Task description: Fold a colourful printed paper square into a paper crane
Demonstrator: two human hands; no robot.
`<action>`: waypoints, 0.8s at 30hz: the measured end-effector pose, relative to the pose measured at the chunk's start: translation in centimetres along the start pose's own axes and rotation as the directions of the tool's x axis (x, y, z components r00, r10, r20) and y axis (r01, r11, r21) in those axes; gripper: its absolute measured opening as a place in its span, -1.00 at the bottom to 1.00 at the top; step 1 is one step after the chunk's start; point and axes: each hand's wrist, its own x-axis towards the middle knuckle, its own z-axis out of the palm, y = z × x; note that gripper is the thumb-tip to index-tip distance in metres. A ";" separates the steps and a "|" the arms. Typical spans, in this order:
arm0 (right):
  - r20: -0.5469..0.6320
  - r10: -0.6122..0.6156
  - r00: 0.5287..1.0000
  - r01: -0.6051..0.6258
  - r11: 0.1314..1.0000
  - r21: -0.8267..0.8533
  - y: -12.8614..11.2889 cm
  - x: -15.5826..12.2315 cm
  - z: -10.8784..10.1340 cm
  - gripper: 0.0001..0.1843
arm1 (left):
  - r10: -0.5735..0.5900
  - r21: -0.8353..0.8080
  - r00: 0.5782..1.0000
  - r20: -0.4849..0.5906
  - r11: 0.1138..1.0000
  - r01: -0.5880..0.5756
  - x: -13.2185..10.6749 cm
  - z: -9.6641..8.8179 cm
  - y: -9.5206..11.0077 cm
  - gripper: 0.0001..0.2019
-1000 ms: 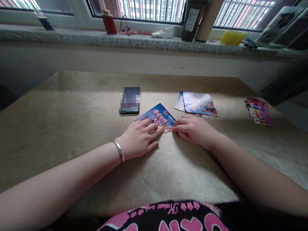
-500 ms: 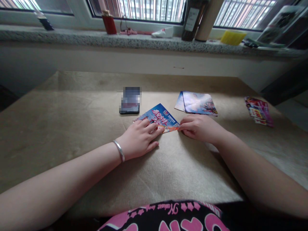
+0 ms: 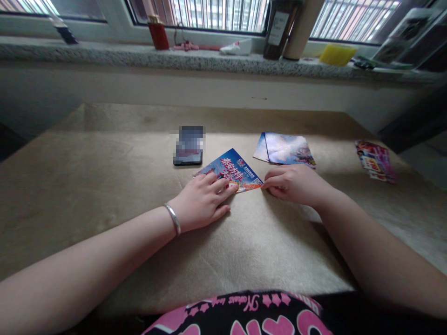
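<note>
Leaflet w/ 泰安方特 txt (partly covered)

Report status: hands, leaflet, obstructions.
Left hand spread on blue leaflet. Right hand at its right corner. Leaflet partly covered. Phone nearby, not between hands.

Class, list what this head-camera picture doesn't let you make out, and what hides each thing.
Head view: near-left part of the blue sheet, covered by the left hand.
Head view: whether the right hand pinches or presses the corner, hidden by its fingers.
Head view: screen of the dark device, masked by pixel blocks.
Head view: top of the dark bottle, cut by the upper edge.
</note>
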 end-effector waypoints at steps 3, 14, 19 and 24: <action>0.007 0.013 1.000 -0.013 1.000 0.002 0.1 -0.1 0.0 -0.75 | -0.002 0.001 1.000 0.011 1.000 0.002 0.0 0.1 0.0 -0.51; 0.022 0.026 0.999 -0.026 1.000 0.008 0.6 -0.5 -0.1 -0.76 | -0.004 0.006 1.000 0.019 1.000 0.003 0.0 0.2 0.0 -0.51; 0.026 0.032 0.999 -0.032 0.999 0.011 0.6 -0.6 -0.1 -0.75 | -0.005 0.004 1.000 0.021 1.000 0.004 0.0 0.2 0.0 -0.51; 0.052 0.078 0.996 -0.077 0.997 -0.015 0.7 -0.8 -0.3 -0.76 | -0.005 -0.004 0.999 0.038 1.000 0.005 -0.1 0.3 0.0 -0.50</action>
